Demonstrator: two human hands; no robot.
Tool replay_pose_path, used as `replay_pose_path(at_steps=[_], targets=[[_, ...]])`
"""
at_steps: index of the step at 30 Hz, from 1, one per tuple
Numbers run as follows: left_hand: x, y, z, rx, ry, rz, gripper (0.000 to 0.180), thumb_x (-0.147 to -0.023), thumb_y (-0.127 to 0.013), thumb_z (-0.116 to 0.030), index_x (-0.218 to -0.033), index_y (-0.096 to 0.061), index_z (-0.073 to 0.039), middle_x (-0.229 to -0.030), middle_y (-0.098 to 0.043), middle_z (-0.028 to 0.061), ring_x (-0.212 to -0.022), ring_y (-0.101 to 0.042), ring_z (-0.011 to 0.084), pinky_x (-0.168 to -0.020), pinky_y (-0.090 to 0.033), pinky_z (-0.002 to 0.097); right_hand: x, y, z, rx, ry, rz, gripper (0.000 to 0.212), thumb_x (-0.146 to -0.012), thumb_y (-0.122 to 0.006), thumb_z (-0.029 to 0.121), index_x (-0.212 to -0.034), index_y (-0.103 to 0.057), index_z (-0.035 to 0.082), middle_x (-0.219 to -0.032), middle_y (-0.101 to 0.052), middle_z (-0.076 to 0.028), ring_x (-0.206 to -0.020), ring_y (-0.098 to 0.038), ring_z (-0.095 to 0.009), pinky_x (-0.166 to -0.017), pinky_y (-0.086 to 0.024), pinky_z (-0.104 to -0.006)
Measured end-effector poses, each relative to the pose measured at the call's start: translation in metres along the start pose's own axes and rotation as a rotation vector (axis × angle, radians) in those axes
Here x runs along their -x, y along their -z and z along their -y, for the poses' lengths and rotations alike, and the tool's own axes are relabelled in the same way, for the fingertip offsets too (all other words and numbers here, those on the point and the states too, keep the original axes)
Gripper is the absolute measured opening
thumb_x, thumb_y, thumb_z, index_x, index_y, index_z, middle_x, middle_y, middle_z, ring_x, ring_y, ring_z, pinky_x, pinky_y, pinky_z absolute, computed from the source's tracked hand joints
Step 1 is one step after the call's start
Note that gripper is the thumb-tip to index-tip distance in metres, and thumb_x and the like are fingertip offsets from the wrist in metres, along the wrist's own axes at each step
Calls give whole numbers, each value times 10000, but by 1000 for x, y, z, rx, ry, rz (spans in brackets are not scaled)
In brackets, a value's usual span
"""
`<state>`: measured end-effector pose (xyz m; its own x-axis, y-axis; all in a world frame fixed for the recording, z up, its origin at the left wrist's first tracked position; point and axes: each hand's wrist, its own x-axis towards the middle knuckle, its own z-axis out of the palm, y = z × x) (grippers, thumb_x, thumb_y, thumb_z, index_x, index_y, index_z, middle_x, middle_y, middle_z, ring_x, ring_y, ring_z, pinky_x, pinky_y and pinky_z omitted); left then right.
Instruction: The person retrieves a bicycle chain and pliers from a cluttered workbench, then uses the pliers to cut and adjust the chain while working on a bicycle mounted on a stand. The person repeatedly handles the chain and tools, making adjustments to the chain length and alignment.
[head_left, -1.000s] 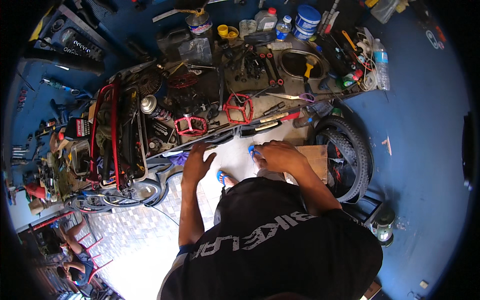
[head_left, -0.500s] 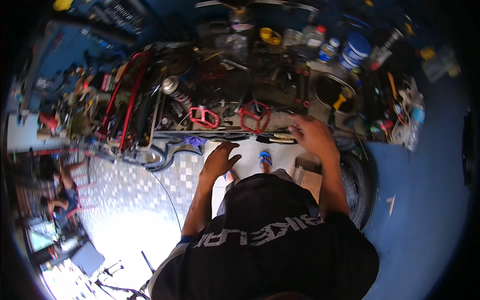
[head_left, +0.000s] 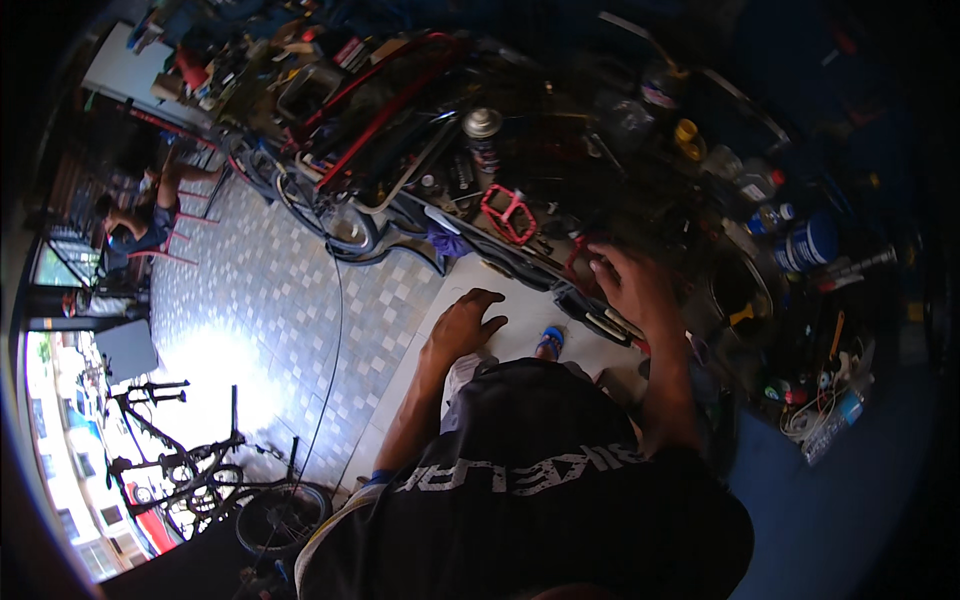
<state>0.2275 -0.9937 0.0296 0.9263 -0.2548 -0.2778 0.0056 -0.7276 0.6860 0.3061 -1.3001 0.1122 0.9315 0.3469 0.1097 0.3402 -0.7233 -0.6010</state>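
My left hand (head_left: pixel 462 326) hangs in front of the bench edge, fingers loosely curled with the thumb apart, and nothing shows in it. My right hand (head_left: pixel 638 287) is raised by the bench's front edge with its fingers apart and nothing seen in them. Beside its fingertips is a red pedal (head_left: pixel 576 258), mostly dim and partly covered by the hand. Another red flat pedal (head_left: pixel 508 215) lies on the bench farther left. Behind that one stands a spray can (head_left: pixel 483 138). A purple cloth (head_left: pixel 447 241) hangs at the bench edge, beyond my left hand.
A red bicycle frame (head_left: pixel 385 112) lies across the bench's left part. Blue tub (head_left: pixel 806 243) and bottles stand at the right. Bicycle tyres (head_left: pixel 352 236) hang below the bench's left edge. A dark bicycle (head_left: pixel 190 475) stands at lower left; a person (head_left: pixel 150 225) sits beyond the tiled floor.
The view has turned left, so the bench now slants down to the right and more floor and the dark bicycle show. Both hands stay raised and empty; the right is nearer a pedal in the picture.
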Motion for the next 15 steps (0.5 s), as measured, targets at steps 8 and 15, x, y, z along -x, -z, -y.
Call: replay_pose_path(at_steps=[8, 15], targets=[[53, 45, 78, 91, 127, -168, 412, -930, -739, -290, -1283, -677, -86, -1297, -659, 174, -1152, -656, 381, -979, -527, 452, -59, -48, 92, -13, 143, 114, 262, -953, -694, 176, -1204, -706, 104, -1044, -746, -130, -921, -727, -326, -790, -572, -407], [119, 106, 187, 152, 219, -345, 412, -927, -739, -276, -1279, -674, -72, -1307, -653, 190, -1174, -642, 401, -992, -523, 449, -129, -120, 208, -145, 213, 22, 283, -938, -714, 156, -1211, -694, 85, -962, -708, -91, -762, -708, -241, -671, -556, -352]])
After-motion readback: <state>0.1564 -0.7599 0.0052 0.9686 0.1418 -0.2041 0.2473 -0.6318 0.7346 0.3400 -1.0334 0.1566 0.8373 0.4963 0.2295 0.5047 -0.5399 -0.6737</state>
